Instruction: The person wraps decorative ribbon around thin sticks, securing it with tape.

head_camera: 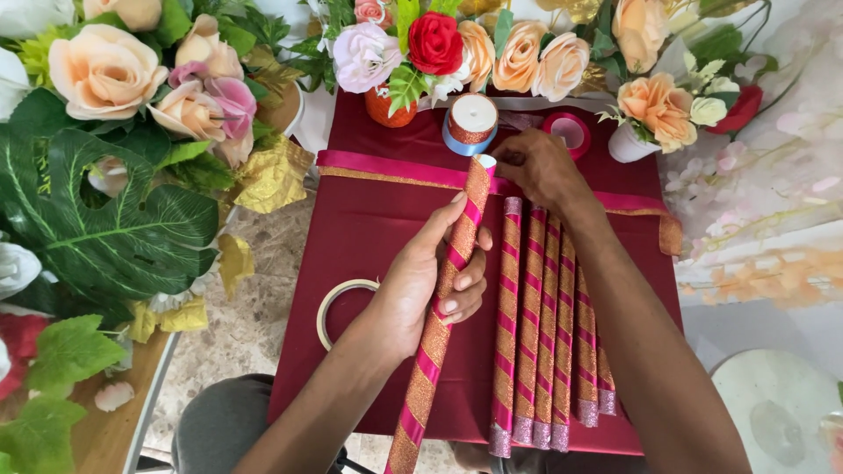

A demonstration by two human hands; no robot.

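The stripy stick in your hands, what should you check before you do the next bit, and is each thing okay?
1. Left hand grips the stripy stick firmly: ok.
2. Right hand pinches the stick's top end: ok.
3. Ribbon wound right to the top: cannot tell, fingers hide it.
4. Finished sticks lie side by side on the red cloth: ok.
5. Ribbon rolls within reach: ok.

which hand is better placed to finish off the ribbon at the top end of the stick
Right. The right hand is already pinching at the top tip of the wrapped stick, beside the ribbon rolls. The left hand grips the stick mid-length, steadying it.
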